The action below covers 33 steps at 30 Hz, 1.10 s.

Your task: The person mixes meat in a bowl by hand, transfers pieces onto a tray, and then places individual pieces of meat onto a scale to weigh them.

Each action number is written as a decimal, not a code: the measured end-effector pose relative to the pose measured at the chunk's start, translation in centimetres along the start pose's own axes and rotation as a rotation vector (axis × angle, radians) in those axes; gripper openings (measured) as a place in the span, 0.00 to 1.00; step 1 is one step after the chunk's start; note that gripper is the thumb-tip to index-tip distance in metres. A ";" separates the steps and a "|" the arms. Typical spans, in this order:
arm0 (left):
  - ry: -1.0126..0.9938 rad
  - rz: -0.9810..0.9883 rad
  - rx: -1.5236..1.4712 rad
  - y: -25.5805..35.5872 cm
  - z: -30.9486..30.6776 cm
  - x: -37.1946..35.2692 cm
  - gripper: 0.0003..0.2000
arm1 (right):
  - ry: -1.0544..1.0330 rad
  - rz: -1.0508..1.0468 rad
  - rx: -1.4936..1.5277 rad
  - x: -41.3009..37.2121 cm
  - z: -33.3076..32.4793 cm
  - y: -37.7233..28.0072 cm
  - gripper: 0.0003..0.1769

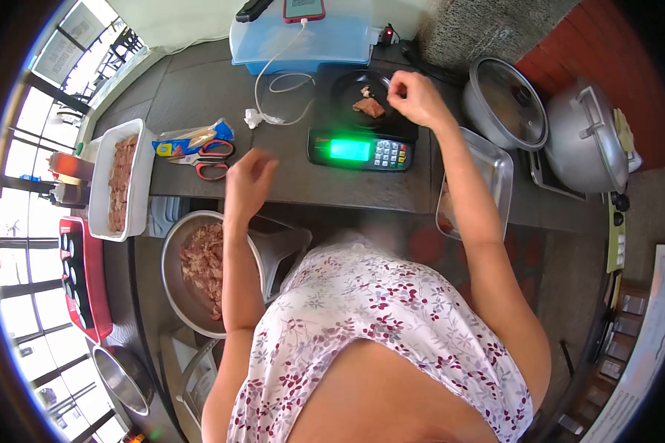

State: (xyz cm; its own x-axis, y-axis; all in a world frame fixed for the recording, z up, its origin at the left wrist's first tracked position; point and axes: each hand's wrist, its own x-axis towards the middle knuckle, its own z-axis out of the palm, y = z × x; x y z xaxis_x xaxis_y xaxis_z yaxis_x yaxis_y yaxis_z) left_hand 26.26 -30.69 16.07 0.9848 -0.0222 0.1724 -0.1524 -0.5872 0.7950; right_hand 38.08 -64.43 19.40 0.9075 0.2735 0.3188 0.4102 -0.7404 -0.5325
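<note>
Over the right rim of a small black plate (342,92), my right hand (418,100) is closed in a pinch; whatever its fingertips hold, if anything, is hidden. A piece of raw meat (369,108) and some smaller bits lie on that plate. The plate rests on a digital scale (386,153) with a lit green display. My left hand (248,183) hovers near the counter's front edge with its fingers curled in, and nothing shows in it. Just left of it are red-handled scissors (213,171) and a blue-yellow pack of skewers (193,138).
A steel bowl of cut meat (171,284) stands low beside my left forearm. At left, a white tub (140,193) contains meat skewers. Under my right forearm is a metal tray (504,184). Lidded pots (488,118) stand at right, and a white cable (257,88) crosses the counter.
</note>
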 end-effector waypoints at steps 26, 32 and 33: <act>-0.205 -0.048 -0.300 3.9 10.9 15.4 0.20 | 0.472 0.300 -0.037 -15.4 -8.1 7.5 0.07; -0.217 0.002 -0.411 3.0 10.8 16.7 0.20 | 0.548 0.578 0.011 -24.7 -8.3 9.0 0.06; -0.216 0.013 -0.392 3.0 10.8 16.8 0.20 | 0.552 0.581 0.012 -25.8 -7.9 9.2 0.06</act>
State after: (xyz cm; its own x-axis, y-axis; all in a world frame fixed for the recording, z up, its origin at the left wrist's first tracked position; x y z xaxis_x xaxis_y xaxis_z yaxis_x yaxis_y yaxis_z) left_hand 43.25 -41.61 15.07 0.9710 -0.2210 0.0916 -0.1443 -0.2354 0.9611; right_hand 17.75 -83.15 12.52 0.8016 -0.4998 0.3280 -0.1108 -0.6633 -0.7401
